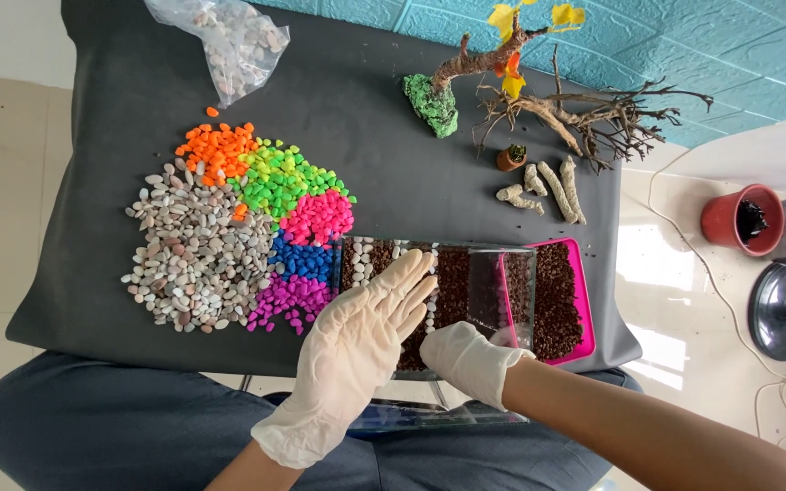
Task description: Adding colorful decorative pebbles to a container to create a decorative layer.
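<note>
Clear rectangular glass tank (484,282), floored with dark brown gravel, at the near edge of the dark grey cloth-covered table (366,118). Left hand (361,341) in a white latex glove, flat above the tank's left end, fingers (407,277) spread wide, holding nothing. Right hand (470,359), gloved too, curled inside the tank on the gravel; grip impossible to tell. Row of white pebbles (363,264) inside, near the left wall. Just left, heaps of orange, green, pink, blue and purple stones (288,209) beside pale river pebbles (197,250). Pink plastic tray of gravel (561,300) touching the tank's right side.
</note>
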